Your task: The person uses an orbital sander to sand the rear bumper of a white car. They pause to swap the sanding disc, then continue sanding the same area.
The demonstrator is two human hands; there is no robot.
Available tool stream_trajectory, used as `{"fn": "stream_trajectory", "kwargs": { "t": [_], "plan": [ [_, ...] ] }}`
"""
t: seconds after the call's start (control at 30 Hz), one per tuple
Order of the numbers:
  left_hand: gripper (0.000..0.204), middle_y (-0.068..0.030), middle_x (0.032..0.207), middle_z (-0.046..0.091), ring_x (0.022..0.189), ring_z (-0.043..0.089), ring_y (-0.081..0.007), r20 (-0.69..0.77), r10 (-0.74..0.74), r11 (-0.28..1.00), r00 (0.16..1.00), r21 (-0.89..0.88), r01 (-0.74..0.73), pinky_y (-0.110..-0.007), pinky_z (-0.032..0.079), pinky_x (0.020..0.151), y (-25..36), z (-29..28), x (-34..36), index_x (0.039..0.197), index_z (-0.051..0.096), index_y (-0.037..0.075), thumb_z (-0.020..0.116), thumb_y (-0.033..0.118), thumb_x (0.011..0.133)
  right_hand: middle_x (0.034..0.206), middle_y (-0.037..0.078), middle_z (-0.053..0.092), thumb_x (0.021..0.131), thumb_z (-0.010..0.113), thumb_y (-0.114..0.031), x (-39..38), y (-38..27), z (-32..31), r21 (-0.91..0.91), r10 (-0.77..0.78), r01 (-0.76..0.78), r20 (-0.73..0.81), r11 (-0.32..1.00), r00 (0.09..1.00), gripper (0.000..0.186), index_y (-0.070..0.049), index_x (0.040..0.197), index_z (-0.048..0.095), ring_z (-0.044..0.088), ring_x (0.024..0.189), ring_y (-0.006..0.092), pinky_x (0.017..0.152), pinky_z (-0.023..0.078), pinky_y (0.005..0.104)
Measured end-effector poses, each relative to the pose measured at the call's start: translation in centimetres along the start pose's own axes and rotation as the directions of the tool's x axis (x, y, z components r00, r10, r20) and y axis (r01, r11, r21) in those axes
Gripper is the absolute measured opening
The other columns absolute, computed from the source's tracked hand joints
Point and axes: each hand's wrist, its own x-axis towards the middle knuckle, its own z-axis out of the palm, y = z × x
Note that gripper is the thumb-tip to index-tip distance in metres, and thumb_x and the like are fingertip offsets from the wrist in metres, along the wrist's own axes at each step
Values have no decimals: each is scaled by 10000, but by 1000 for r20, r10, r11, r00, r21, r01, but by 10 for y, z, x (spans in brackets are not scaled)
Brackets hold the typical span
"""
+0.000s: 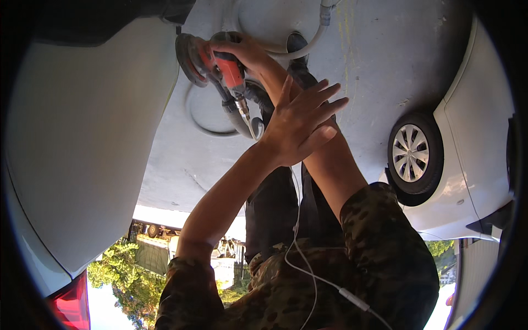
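At the far left a broad pale car panel (88,137) bows along the side, its near edge running down past a red tail light (72,302); at that edge, the round pad (191,60) of a red and black sander (230,71) faces the panel, though whether it touches I cannot tell; the right hand (247,52) is wrapped round the sander's top, and a grey hose (237,116) trails from the tool; the left hand (300,126) has its fingers spread, gripping nothing, over the right forearm (338,165), contact unclear; the step in hand looks like sanding the panel, perhaps paused while the free palm tends the arm; the next move probably calls for uncrossing the arms and laying the pad flat, keeping its rim off the panel's edge; room toward the panel is tight, while the grey floor (374,82) between the two bodies leaves space to step right; the hose loops near a dark shoe (297,42) and a white cable (353,300) hangs across the torso, both likely to snag; at the right, a wheel (410,153) of a white car (473,126) bounds that space
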Motion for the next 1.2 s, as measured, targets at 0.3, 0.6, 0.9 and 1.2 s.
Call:
{"fn": "stream_trajectory", "kwargs": {
  "t": [0.3,0.6,0.9,1.2],
  "plan": [
    [486,-153,1214,724,1210,660,-269,-237,-508,855,828,-256,451,-430,480,1108,-88,-60,-63,1330,634,-12,414,393,1176,988,58,705,904,847,-316,-36,18,12,-3,-116,118,-185,993,976,422,-18,1154,684,684,892,162,745,581,340],
    [651,-158,1260,695,1154,684,-259,-14,-633,759,774,-210,617,-424,510,1051,-165,4,-134,1414,447,7,833,262,956,1031,98,708,875,838,-295,-18,30,21,85,-81,88,-79,993,994,451,7,1181,699,689,903,191,785,606,369],
    [578,-128,964,719,855,688,-213,-155,-745,662,649,-51,747,-387,552,771,-142,0,-94,1166,538,8,883,376,885,1110,116,709,910,776,-369,17,26,13,169,6,-11,28,986,1000,504,-7,1247,680,694,953,226,819,593,399],
    [607,-138,852,688,751,675,-236,-163,-761,642,628,-47,765,-423,547,685,-135,7,-84,1130,523,2,890,407,866,1145,112,734,1003,655,-448,38,33,-3,195,164,-196,172,961,971,502,-69,1332,648,713,976,242,826,590,411]
  ]
}}
